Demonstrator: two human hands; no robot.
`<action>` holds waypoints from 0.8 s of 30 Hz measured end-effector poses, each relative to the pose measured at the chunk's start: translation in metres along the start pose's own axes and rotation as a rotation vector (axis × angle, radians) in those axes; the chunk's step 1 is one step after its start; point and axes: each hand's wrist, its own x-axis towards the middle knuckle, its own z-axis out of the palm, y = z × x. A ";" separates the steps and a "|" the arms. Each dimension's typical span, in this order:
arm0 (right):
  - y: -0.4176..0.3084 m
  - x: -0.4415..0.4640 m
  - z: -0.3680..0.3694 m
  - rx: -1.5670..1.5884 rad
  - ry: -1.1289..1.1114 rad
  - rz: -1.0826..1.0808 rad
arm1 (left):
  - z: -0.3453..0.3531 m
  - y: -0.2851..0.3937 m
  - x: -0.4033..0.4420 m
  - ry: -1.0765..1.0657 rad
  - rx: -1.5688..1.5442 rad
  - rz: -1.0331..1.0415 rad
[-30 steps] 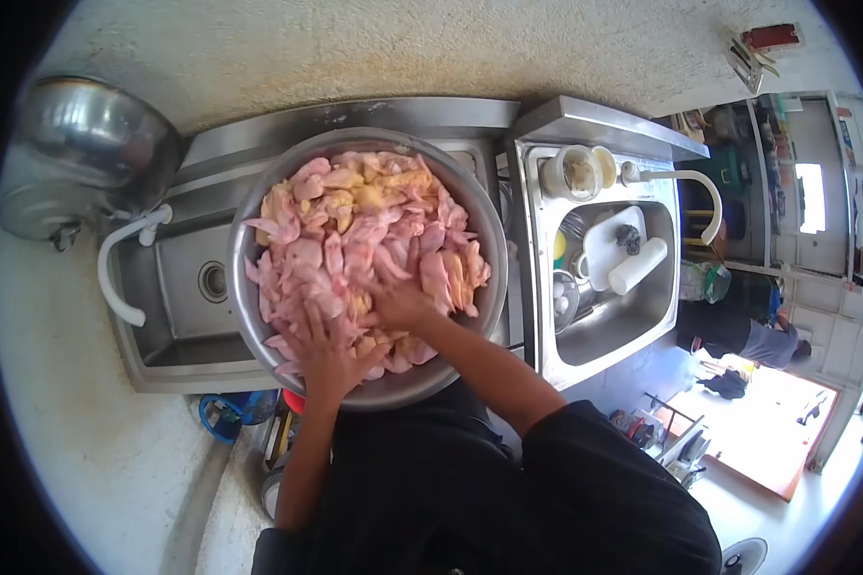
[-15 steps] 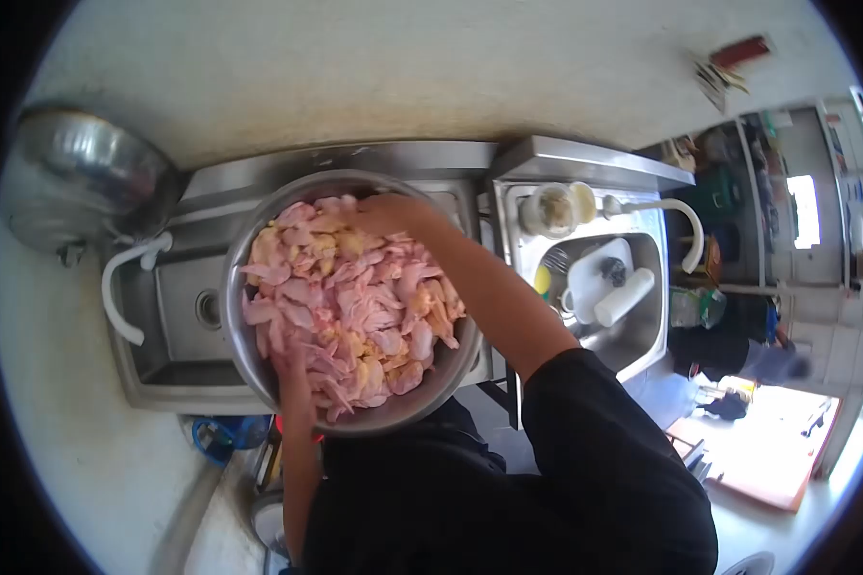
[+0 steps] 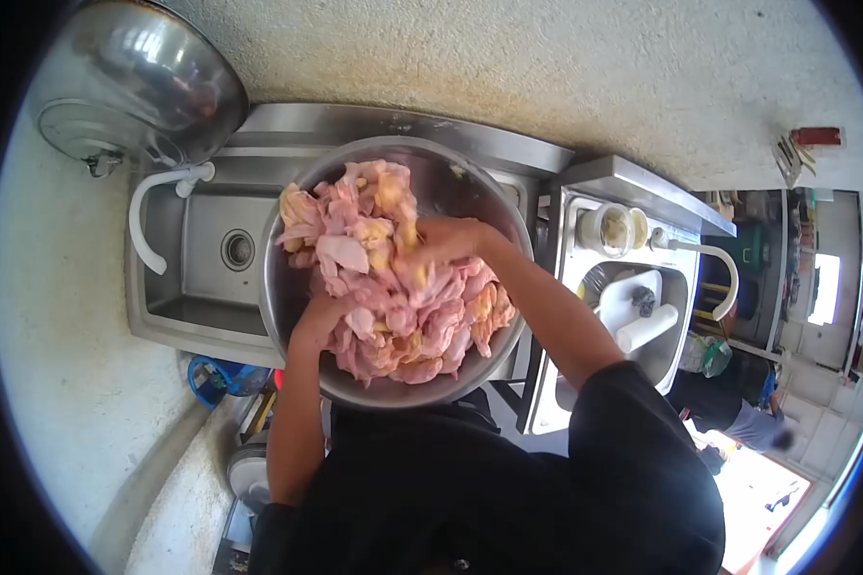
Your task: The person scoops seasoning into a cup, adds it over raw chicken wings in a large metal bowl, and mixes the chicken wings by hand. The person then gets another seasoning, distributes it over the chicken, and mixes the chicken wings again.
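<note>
A heap of raw chicken pieces, pink with yellowish skin, fills much of a wide stainless steel bowl. My right hand reaches over the bowl with fingers curled onto pieces at the middle of the heap; its fingertips are hidden. On the near left side of the bowl, my left hand grips pieces from the side, with most of its fingers buried under the meat. Bare metal shows inside the bowl beyond my right hand.
The bowl rests across a steel sink with a white faucet. A large metal pot leans at the upper left. To the right, a second sink holds a white container and cylinder. Another person is at far right.
My right hand has come from the bowl's far rim towards the middle, pulling chicken with it and baring metal behind. My left hand has dug into the heap. The view has shifted.
</note>
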 end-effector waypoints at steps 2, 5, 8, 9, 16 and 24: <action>-0.046 -0.060 0.037 -0.139 0.258 -0.101 | 0.011 0.007 -0.008 -0.030 0.272 0.153; -0.050 -0.095 0.122 -0.529 0.685 -0.135 | 0.046 0.024 -0.036 -0.072 0.532 0.397; -0.033 -0.091 0.198 -0.860 0.909 -0.032 | 0.049 -0.006 -0.051 0.081 1.229 0.834; -0.026 -0.087 0.216 -0.824 0.921 -0.031 | 0.049 -0.021 -0.052 0.088 1.125 0.805; 0.003 -0.018 0.191 -0.905 0.885 0.124 | 0.068 -0.046 -0.071 0.055 1.570 0.811; 0.006 -0.102 0.109 -0.731 1.021 0.180 | 0.045 -0.025 -0.099 0.415 1.066 0.596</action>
